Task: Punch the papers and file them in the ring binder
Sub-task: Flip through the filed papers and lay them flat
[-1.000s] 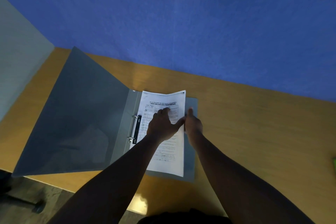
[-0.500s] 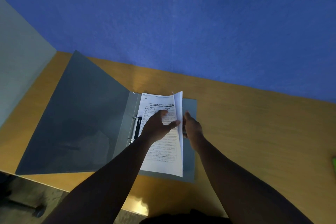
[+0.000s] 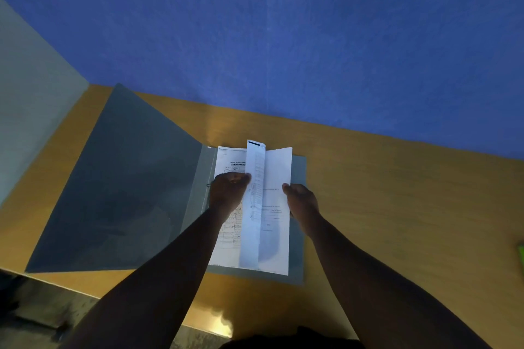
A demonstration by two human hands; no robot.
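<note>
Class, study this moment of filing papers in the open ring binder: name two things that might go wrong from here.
1. The lifted sheet stands on edge between the hands; it may crease or tear near the rings, which the left hand hides.
2. The right hand pinches only the right edge of the stack, so sheets might slip askew on the binder.

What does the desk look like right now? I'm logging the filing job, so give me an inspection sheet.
Surface: wooden desk, bare wood right of the binder.
Job's things: grey ring binder lies open; papers in it, one sheet lifted on edge.
Clutter: green object at right edge, cut off.
Grips: left hand rests on the papers by the lifted sheet; right hand holds the papers' right edge.
Cables: nothing seen.
Surroundings: blue wall behind.
</note>
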